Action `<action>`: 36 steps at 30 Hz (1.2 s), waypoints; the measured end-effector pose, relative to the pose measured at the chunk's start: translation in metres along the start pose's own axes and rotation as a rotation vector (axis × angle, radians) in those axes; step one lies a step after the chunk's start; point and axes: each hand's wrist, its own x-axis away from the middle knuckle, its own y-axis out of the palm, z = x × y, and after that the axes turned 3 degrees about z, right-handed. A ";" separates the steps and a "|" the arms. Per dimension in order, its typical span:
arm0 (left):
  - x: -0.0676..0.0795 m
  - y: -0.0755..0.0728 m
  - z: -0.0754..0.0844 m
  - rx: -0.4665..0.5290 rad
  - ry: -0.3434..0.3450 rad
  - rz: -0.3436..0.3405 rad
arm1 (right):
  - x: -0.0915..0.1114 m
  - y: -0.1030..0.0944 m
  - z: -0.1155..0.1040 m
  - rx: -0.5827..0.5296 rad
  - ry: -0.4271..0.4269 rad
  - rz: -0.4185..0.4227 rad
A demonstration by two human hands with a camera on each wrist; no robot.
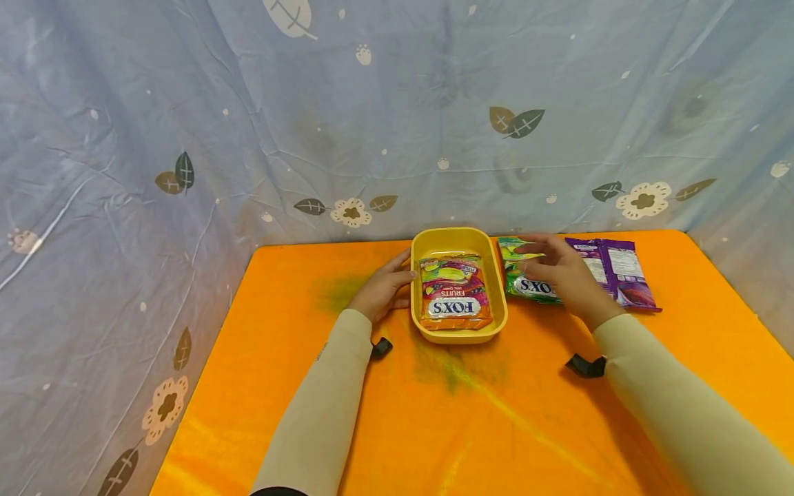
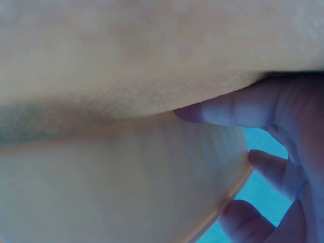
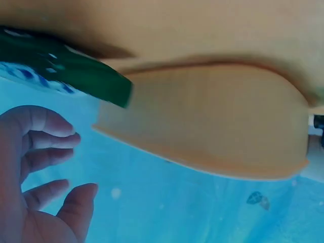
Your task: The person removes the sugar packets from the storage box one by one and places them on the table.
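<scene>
A yellow plastic tray (image 1: 459, 337) stands on the table, and an orange Fox's fruits candy bag (image 1: 454, 289) lies inside it. At the tray's left side, my left hand (image 1: 382, 289) touches the outer wall (image 2: 126, 177) with extended fingers. To the right of the tray is a green Fox's candy bag (image 1: 513, 265), also seen in the right wrist view (image 3: 71, 71). Over this bag hovers my right hand (image 1: 561, 275), its fingers loosely bent and holding nothing. The hand covers part of the green bag.
Two purple packets (image 1: 628, 272) lie side by side beyond the right hand, the nearer one partly covered. The orange tabletop (image 1: 471, 427) ends at a pale blue patterned curtain (image 1: 397, 138) at the back and sides. Black straps (image 1: 586, 366) hang at both wrists.
</scene>
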 end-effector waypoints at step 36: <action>-0.001 0.000 -0.002 0.034 -0.003 0.018 | -0.007 0.084 -0.043 0.144 0.190 -0.236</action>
